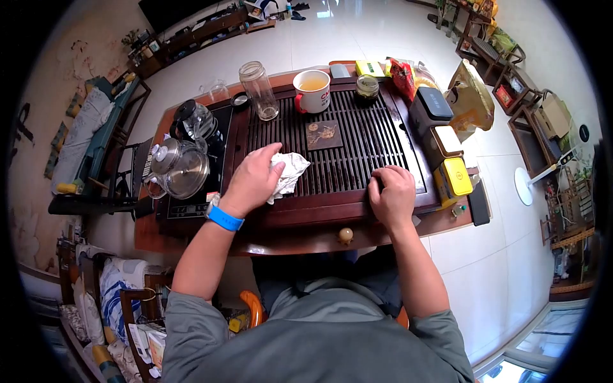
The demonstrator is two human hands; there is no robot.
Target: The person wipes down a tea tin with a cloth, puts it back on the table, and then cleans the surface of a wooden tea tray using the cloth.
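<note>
My left hand (257, 177), with a blue-strapped watch on its wrist, is closed on a crumpled white cloth (293, 173) with dark marks. The cloth lies against the left front of a dark slatted tea tray (377, 143). Loosely curled, my right hand (393, 195) rests on the tray's front right edge, with nothing visible in it. Behind the cloth is a square dark plaque (324, 135). A white mug (313, 99) of amber liquid, a clear glass bottle (259, 96) and a small glass jar (367, 90) stand along the tray's far side.
Left of the tray, a glass kettle (185, 175) and a glass pot (196, 121) stand on a black panel. On the right are a yellow tin (453, 179), dark canisters (431, 105) and a gold bag (469, 99). A small round ornament (345, 235) sits at the front edge.
</note>
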